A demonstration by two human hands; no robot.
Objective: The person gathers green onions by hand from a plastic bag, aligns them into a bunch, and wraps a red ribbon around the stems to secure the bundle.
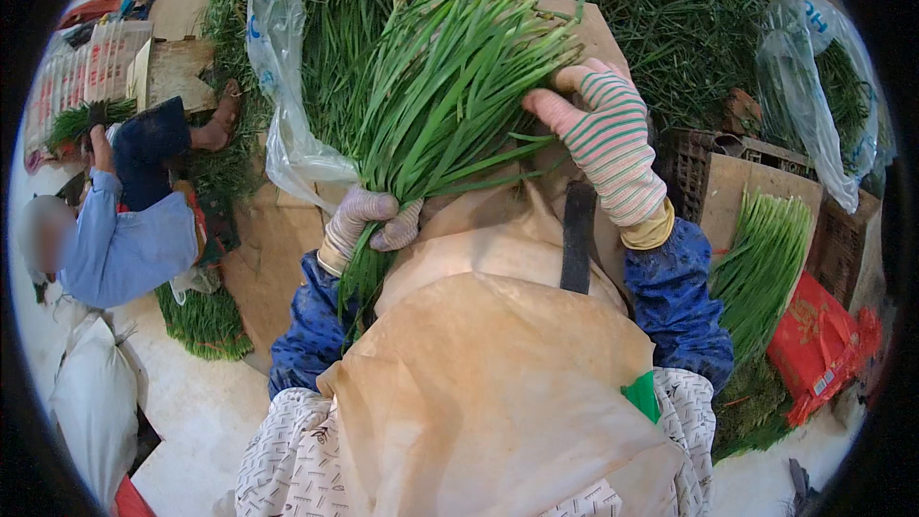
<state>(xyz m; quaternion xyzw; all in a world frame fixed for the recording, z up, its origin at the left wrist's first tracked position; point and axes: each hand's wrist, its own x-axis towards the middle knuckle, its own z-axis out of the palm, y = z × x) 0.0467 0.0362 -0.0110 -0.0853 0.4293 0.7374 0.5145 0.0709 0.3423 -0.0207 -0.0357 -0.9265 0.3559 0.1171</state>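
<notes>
A large bunch of green chives (450, 86) fans out in front of me, its pale stem ends pointing up and to the right. My left hand (371, 220), in a striped knit glove, is closed around the narrow leafy part, and leaf tips hang below it along my sleeve. At the stem ends on the right is my right hand (608, 134), in a pink, white and green striped glove. Its thumb and fingers are apart and reach to the edge of the bunch. Whether a single stem lies between them cannot be made out.
Loose chives (661, 29) are heaped beyond the bunch. Clear plastic bags (287, 134) stand at left and right. Bundled chives (766, 258) rest on cardboard beside a brown crate (694, 168) and a red bag (823, 345). At left, a person (134, 239) holds chives.
</notes>
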